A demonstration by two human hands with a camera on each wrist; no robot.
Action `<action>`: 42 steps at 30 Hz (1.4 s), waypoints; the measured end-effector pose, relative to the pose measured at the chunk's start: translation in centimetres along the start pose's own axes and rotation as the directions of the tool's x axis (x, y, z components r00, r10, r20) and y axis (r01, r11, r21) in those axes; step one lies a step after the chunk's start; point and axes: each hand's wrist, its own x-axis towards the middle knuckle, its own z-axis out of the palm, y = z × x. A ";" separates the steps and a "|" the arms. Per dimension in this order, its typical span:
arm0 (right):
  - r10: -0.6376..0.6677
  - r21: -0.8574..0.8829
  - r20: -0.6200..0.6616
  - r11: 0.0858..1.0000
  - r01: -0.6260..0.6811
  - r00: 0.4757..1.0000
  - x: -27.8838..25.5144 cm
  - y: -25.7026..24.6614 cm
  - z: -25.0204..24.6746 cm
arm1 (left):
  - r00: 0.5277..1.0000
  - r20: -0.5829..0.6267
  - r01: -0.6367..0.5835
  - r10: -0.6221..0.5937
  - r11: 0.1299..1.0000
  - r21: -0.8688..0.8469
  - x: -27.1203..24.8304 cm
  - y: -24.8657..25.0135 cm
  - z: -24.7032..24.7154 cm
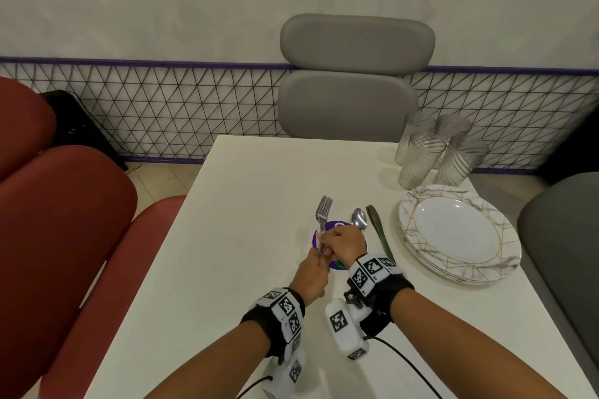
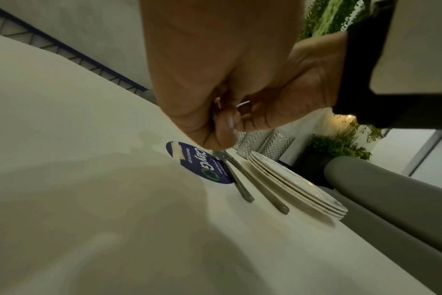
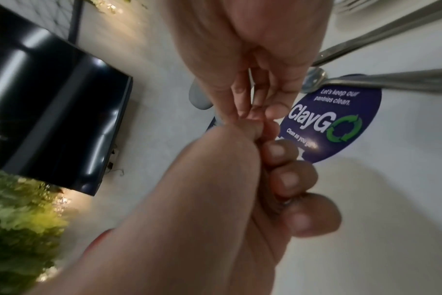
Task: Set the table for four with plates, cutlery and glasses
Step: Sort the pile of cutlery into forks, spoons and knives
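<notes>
A small bundle of steel forks (image 1: 324,209) stands tines-up over the purple round sticker (image 1: 337,266) in the middle of the white table (image 1: 246,204). My left hand (image 1: 319,257) grips the fork handles from below. My right hand (image 1: 325,241) pinches the handles just above it, and its fingertips (image 3: 253,103) meet the left hand's fingers (image 3: 288,179). A spoon (image 1: 359,219) and a knife (image 1: 379,230) lie right of the hands. A stack of marbled plates (image 1: 486,227) sits further right, with several ribbed glasses (image 1: 421,159) behind it.
A grey chair (image 1: 350,74) stands at the far end of the table, red seats (image 1: 64,204) are on the left and a grey seat (image 1: 564,236) on the right. Behind runs a wire-mesh barrier (image 1: 181,113).
</notes>
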 end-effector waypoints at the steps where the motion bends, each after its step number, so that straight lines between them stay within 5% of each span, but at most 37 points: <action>1: -0.011 -0.038 0.002 0.999 0.011 1.000 -0.1 0.1 0.0 | 1.000 0.005 -0.009 0.009 1.000 0.015 0.2 -0.1 0.2; 7: -0.029 -0.308 -0.011 0.951 0.024 1.000 0.2 0.6 -0.5 | 0.998 0.064 -0.004 0.002 1.000 0.026 1.3 -0.5 1.0; 14: 0.107 -0.407 -0.091 0.903 -0.135 0.990 2.4 1.4 -1.1 | 0.979 0.203 0.015 -0.024 0.999 0.046 2.0 -0.8 0.2; 19: 0.136 -0.519 -0.163 0.831 -0.202 0.977 3.4 1.8 -0.4 | 0.994 0.107 0.043 -0.034 0.996 -0.076 2.7 -2.7 -1.9; 24: 0.063 -0.613 -0.118 0.780 -0.122 0.991 3.1 2.2 0.2 | 0.999 0.004 0.048 -0.048 0.987 -0.153 3.1 -3.9 -4.4; 30: 0.025 -0.576 -0.076 0.815 -0.065 0.997 2.7 3.2 0.0 | 0.998 -0.028 0.052 -0.059 0.978 -0.202 3.1 -4.1 -5.3; 42: -0.037 -0.604 -0.121 0.796 -0.044 0.992 1.0 5.0 1.0 | 0.980 -0.137 -0.140 0.142 0.990 0.019 1.2 -3.3 -6.1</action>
